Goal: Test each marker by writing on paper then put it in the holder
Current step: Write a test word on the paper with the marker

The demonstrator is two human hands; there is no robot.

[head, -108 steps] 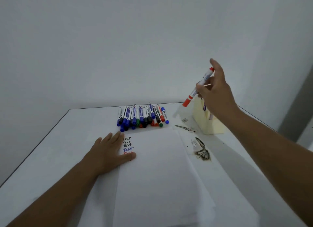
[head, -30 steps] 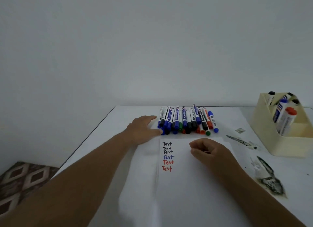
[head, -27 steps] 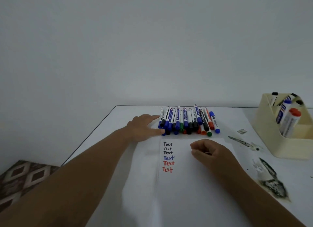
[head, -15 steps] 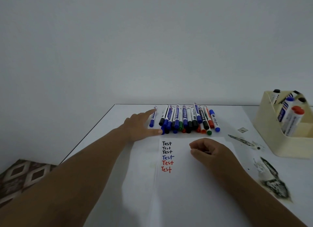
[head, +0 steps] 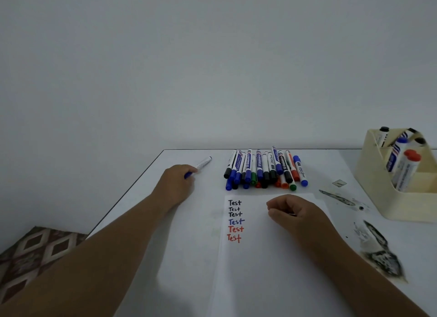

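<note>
My left hand [head: 177, 184] grips a blue marker [head: 201, 165] at its capped end, left of the pile, with the white barrel pointing away to the upper right. A pile of several blue, black, green and red markers [head: 263, 170] lies at the far edge of the paper. The white paper [head: 267, 253] carries a column of "Test" words in black, blue and red. My right hand [head: 292, 211] rests on the paper with its fingers curled and nothing visible in it. The cream holder [head: 378, 189] at the right has several markers standing in it.
The white table [head: 146, 222] has its left edge close to my left arm, with a patterned floor [head: 30, 250] below. Black scuffed patches [head: 378, 253] mark the table between the paper and the holder. A plain wall rises behind.
My left hand pulled one blue marker out of the pile's left side and carried it leftward, now gripping it. My right hand stayed on the paper.
</note>
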